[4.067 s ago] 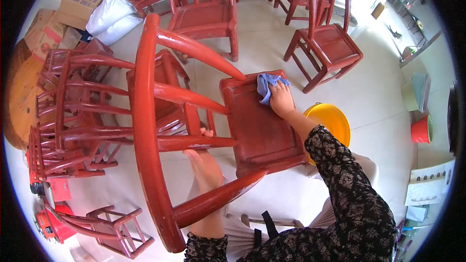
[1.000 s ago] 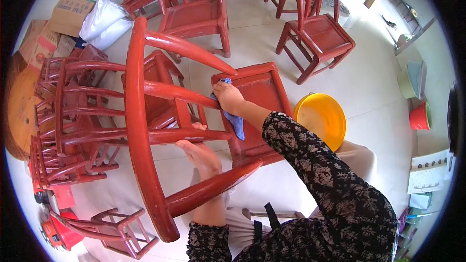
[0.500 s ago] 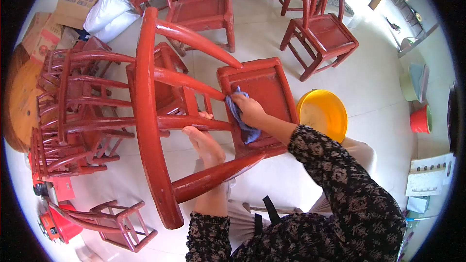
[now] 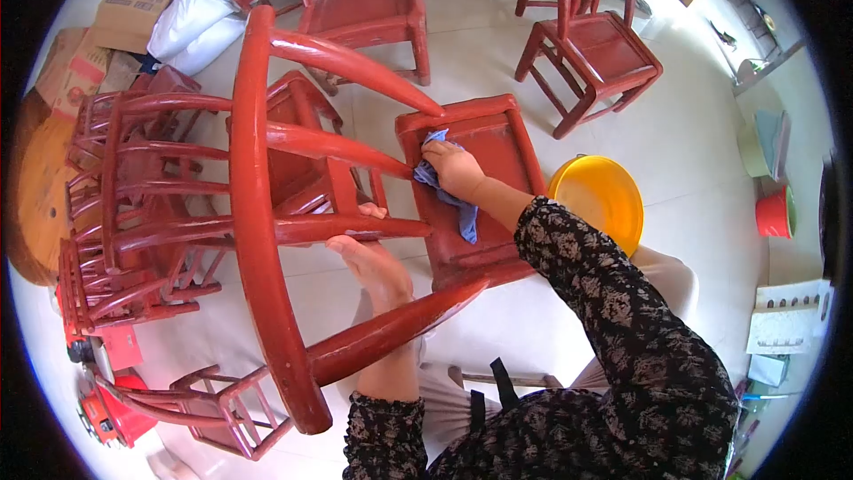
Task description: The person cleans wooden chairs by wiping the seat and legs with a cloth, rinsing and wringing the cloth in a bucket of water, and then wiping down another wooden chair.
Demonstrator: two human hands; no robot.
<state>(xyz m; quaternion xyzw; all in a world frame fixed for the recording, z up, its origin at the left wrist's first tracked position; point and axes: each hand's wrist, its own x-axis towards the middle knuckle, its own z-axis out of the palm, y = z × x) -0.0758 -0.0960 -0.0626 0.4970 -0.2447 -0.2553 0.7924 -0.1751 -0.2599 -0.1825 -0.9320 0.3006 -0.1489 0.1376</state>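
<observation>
A red wooden chair (image 4: 499, 144) stands right in front of me, its slatted back rising toward the camera. My right hand (image 4: 455, 171) presses a blue cloth (image 4: 468, 220) onto the seat, near where the back spindles meet it. The cloth is bunched under the fingers, and one end trails toward me. My left hand (image 4: 373, 265) is wrapped around one of the back spindles (image 4: 355, 228), with the fingertips showing on its far side.
A yellow bucket (image 4: 600, 203) sits on the floor just right of the seat. More red chairs (image 4: 597, 55) stand behind and to the left. Cardboard boxes (image 4: 131, 13) and a white bag (image 4: 194, 28) lie at the back left. A red pot (image 4: 775, 215) is at the right.
My right hand has moved the cloth slightly along the seat, away from the front spindle. The chair back appears shifted a little left in view. My left hand keeps its hold.
</observation>
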